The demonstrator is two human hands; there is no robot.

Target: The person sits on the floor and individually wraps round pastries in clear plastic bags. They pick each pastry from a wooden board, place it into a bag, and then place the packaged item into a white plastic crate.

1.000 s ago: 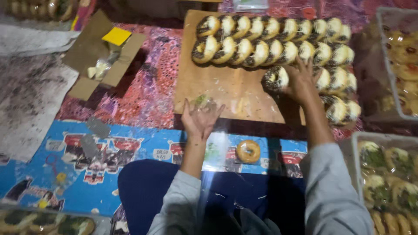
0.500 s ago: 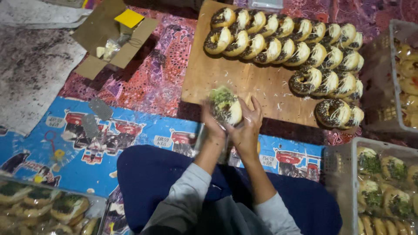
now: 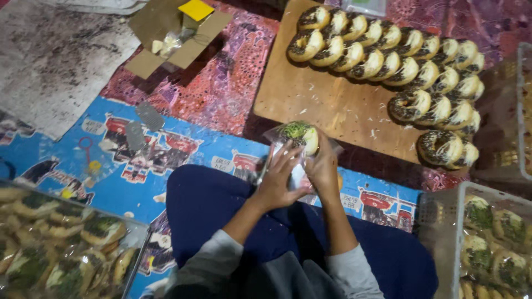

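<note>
Doughnut lower, plastic bag half-hidden

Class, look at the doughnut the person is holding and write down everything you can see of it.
The doughnut is a pale ring-shaped bun with green topping on its upper face. It sits tilted inside a clear plastic bag, above the person's lap, just before the wooden board. The left hand and right hand clasp the bag from below on either side.

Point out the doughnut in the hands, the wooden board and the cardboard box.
doughnut (image 3: 299,134), head view, green-topped upper side.
wooden board (image 3: 316,97), head view, bare middle.
cardboard box (image 3: 152,22), head view, left flap.
</note>
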